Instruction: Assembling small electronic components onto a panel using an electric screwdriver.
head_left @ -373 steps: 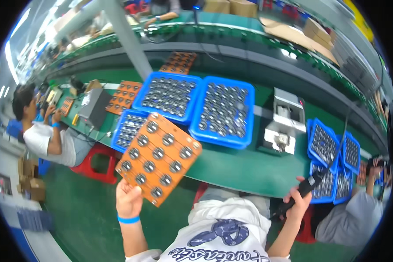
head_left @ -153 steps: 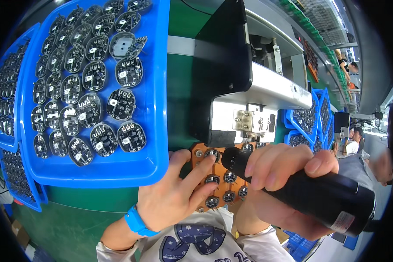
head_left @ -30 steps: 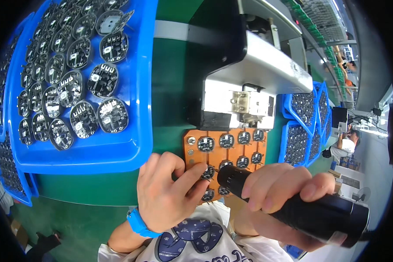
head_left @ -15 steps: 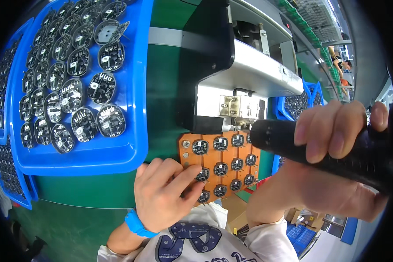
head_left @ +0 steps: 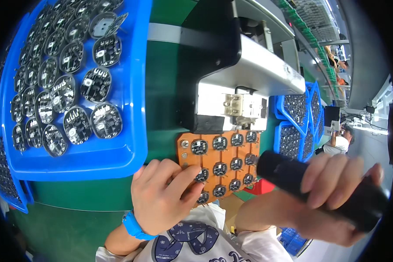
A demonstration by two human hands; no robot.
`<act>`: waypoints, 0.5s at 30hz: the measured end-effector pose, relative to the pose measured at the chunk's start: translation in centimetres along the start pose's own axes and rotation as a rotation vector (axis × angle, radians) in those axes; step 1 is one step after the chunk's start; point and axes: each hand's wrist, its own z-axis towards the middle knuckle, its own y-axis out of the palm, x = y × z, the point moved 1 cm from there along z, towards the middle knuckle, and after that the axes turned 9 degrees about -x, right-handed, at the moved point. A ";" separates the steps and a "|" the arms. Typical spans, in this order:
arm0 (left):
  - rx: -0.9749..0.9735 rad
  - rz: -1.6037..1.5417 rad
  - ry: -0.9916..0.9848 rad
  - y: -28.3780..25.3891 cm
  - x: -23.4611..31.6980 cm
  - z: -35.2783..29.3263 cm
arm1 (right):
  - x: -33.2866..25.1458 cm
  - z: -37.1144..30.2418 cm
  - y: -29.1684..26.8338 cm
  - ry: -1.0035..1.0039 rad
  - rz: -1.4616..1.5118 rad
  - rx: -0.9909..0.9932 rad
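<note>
An orange-brown fixture board [head_left: 209, 158] carries rows of small round circuit boards [head_left: 220, 169], seated in its slots. My left hand [head_left: 163, 192], with a blue band at the wrist, is closed at the fixture's left edge. Its index fingertip touches a circuit board there, and the thumb lies just below; the other fingers are curled. In my right hand [head_left: 332, 187] is a thick black electric screwdriver [head_left: 286, 174], slanted, its front end pointing at a circuit board in the middle row at the fixture's right side. Whether the tip touches that board cannot be made out.
Just beyond the fixture stands a black and silver machine [head_left: 249, 65] with a metal block on its front. A big blue tray [head_left: 118, 159] of round circuit boards sits at left. More blue trays [head_left: 278, 135] stack at right, near a red box [head_left: 263, 187]. Another person [head_left: 338, 142] is farther right.
My right hand has brought the screwdriver down toward me, from the fixture's back row to its middle row at the right. My left hand has stayed at the left edge.
</note>
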 end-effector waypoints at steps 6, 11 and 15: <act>0.002 0.042 0.030 0.2 0.1 -0.2 | -0.6 0.3 -0.4 -0.023 -0.009 0.082; 0.000 0.029 0.035 0.1 0.0 0.0 | 0.0 0.8 -0.2 -0.034 0.011 0.134; -0.003 0.023 0.033 -0.4 -0.1 0.1 | 0.5 1.3 0.5 -0.027 0.038 0.168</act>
